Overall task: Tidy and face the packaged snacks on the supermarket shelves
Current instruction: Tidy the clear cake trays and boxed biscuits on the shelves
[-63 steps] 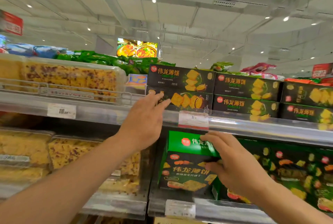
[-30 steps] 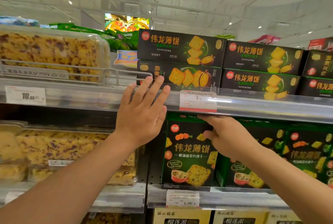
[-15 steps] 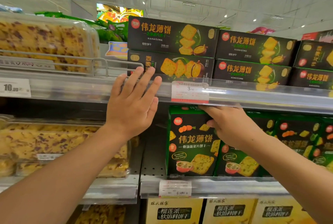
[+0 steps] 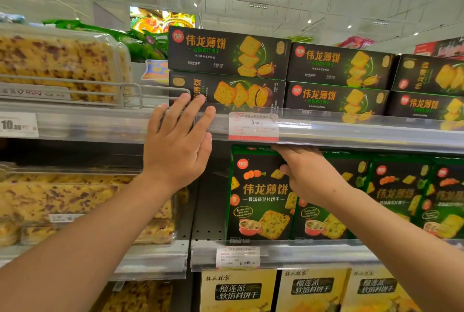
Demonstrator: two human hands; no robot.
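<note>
Now that green box [image 4: 261, 196] stands upright, facing front on middle shelf [image 4: 281, 249], your right hand [image 4: 311, 178] grips its top; left hand [image 4: 175, 145] flat, fingers straight on upper rail [image 4: 351, 133]. Lower black box [image 4: 227, 93] reads sideways; turn next.

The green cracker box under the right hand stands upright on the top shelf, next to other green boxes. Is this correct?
Not quite. The head view shows the green cracker box upright under the right hand, beside other green boxes, but on the shelf below the top one.

Left hand [image 4: 175, 151] flat against shelf edge [image 4: 351, 133]; right hand [image 4: 311, 176] holds green cracker box [image 4: 258, 198].
</note>
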